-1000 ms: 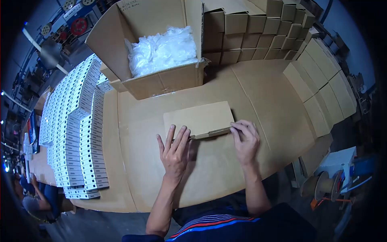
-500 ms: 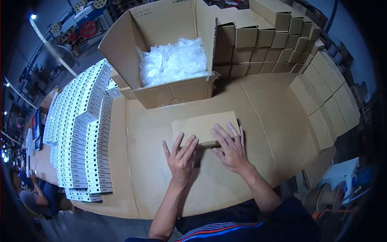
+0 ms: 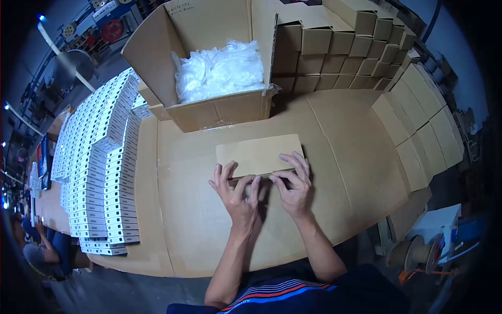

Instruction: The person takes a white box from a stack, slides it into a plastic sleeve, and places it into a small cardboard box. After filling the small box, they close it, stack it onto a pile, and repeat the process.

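Observation:
A flat brown cardboard box (image 3: 259, 152) lies on the cardboard-covered table (image 3: 198, 209) in front of me. My left hand (image 3: 238, 196) grips the near left edge of it, with curled fingers on the top and front. At the near right edge, my right hand (image 3: 294, 183) holds the same box, its thumb and index finger against the front side and other fingers on top. Both thumbs are close together near the middle of the front edge.
Behind stands a large open carton (image 3: 225, 116) with clear plastic bags (image 3: 222, 73). Stacked white boxes (image 3: 94, 178) are at left, brown boxes (image 3: 316, 42) at back right, more brown boxes (image 3: 413, 125) at right. A seated person (image 3: 44, 251) is far left.
My hands have gone from lying spread on the box top to curling around its near edge, with thumbs and fingertips at the front. The whole view has shifted slightly.

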